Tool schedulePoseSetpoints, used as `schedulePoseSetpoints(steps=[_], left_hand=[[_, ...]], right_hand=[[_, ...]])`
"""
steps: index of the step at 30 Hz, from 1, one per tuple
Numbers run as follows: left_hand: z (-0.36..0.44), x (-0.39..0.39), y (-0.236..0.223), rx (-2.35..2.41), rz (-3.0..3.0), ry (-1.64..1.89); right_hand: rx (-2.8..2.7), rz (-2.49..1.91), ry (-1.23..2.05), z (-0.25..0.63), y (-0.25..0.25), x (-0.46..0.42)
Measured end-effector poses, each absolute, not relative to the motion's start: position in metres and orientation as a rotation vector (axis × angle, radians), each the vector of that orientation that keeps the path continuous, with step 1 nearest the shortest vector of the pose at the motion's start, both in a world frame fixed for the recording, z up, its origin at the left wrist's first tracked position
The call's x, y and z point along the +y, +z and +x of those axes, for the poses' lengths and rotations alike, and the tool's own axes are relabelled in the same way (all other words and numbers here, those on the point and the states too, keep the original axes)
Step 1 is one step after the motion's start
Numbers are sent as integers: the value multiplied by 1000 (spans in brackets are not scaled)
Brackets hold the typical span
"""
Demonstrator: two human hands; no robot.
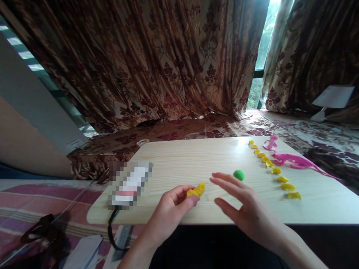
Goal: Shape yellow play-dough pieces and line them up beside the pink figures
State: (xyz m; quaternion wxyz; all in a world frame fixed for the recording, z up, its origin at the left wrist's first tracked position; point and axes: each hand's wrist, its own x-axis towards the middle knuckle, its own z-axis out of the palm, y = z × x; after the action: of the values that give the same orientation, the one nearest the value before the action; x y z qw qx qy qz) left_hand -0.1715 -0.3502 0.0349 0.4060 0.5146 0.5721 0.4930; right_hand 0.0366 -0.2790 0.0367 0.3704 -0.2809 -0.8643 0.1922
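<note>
My left hand [177, 205] is over the near part of the table, pinching a bent yellow piece that looks like modelling clay [200, 189] between thumb and fingers. To its right, my right hand [239, 197] hovers with fingers apart and nothing between them. Just beyond the right fingers lies a smooth green ball [239, 175]. Several small curled yellow pieces [276, 170] form a slanting row on the right part of the table. Beside that row are a long pink figure with a thin tail [296, 160] and a smaller pink figure [271, 142].
The light wooden table [178, 158] has rounded corners. At its left lies a blurred-out device [130, 187] with a black cable [109, 230] running over the edge. Behind are patterned curtains [170, 63] and a white lamp [334, 96]. A striped cloth [12, 211] lies at the left.
</note>
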Motion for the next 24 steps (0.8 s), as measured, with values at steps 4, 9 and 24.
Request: schedulePoseSetpoints(steps=[4,9,24], left_hand=[[-152,-357,49,1185,1144,1192],[-148,-350,38,1159,1129,1249],[-165,-353,22,1632,1051,1595]], right_hand=[[-2226,-569,762,16,47,-299],[-2197,-614,785,11,45,-298],[-1500,-892,1303,16,4,-266]])
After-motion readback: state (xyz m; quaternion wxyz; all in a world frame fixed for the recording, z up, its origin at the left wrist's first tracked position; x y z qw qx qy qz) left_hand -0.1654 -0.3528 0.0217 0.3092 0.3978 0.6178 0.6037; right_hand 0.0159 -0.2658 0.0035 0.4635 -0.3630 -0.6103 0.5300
